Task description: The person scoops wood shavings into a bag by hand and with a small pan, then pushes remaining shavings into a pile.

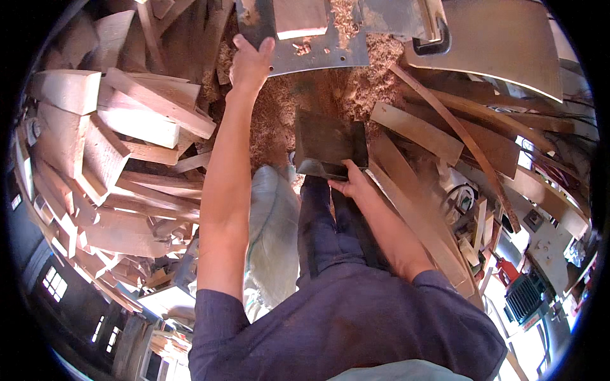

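Note:
My left hand (250, 66) rests at the near left corner of a metal machine table (318, 58), thumb and forefinger apart; its other fingers are partly hidden. On that table lies a pale reddish wood block (300, 18), with shavings beside it. Lower down, in front of my legs, my right hand (351, 181) grips the near edge of a dark, flat-faced block (327, 141), thumb on top and fingers beneath. Whether this block is wood is hard to tell in the shade.
Piled wood offcuts (152, 108) crowd the left side. Wood shavings (273, 127) heap under the table. A whitish sack (272, 235) stands beside my left leg. Long boards (413, 209) lean at right, near a curved strip (460, 136) and a green motor (525, 297).

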Demonstrator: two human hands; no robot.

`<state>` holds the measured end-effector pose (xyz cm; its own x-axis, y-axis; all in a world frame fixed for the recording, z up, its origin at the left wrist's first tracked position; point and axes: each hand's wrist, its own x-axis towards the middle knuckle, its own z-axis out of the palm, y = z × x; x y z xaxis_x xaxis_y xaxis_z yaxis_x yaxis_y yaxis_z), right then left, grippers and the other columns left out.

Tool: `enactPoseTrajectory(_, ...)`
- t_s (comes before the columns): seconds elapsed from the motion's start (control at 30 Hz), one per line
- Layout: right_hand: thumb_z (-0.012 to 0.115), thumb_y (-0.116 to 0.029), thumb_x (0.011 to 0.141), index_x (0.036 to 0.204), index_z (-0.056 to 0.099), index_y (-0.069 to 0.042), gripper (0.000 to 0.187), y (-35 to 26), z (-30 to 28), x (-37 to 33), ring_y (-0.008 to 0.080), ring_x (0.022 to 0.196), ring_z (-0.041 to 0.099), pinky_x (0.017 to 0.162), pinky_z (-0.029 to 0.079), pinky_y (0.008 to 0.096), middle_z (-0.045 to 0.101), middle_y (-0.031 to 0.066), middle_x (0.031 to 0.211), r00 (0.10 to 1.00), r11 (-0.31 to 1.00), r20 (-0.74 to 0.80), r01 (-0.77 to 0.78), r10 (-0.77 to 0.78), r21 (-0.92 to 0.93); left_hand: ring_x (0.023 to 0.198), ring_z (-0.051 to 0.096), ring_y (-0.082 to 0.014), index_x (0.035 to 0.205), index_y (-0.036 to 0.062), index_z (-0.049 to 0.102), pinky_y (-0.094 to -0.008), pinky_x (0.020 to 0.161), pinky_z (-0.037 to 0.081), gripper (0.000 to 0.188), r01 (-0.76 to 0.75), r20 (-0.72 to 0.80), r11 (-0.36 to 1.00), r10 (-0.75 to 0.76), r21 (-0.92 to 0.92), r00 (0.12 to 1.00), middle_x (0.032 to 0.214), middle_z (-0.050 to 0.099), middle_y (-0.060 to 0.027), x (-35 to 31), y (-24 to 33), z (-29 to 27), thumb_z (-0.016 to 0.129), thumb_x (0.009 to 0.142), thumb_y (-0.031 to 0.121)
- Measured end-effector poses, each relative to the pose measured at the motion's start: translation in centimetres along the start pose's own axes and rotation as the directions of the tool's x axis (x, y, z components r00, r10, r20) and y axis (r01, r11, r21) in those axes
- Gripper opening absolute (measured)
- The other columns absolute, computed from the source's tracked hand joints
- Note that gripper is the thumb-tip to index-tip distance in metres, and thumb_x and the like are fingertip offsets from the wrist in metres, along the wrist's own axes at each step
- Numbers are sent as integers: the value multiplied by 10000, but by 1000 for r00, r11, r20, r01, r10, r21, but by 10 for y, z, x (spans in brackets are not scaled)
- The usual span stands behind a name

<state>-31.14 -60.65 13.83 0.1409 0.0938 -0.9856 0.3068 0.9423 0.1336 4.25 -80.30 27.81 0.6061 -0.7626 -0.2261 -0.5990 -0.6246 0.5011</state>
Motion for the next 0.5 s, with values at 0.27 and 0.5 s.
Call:
enactPoseTrajectory(0.27, 524, -361, 955, 1313, 462, -78, 460, 16, 5, 84, 391, 1114, 578, 834, 562, 563, 529, 180, 1280, 997, 998, -60, -35, 38, 53, 1115, 614, -443, 1372, -109, 409, -451, 966, 472, 1004, -78, -201, 986, 47, -148, 979, 1147, 618, -345, -6, -8, 7, 584, 829, 717)
enactPoseTrajectory(0.5, 571, -366, 915, 1284, 482, -74, 478, -18, 5, 214, 386, 1010, 621, 804, 587, 550, 566, 171, 1197, 985, 989, -105, 142, -138, 30, 909, 631, -258, 1250, -55, 533, -341, 818, 499, 700, -226, -152, 892, 179, -392, 972, 1053, 644, -188, -31, 20, -4, 604, 904, 550)
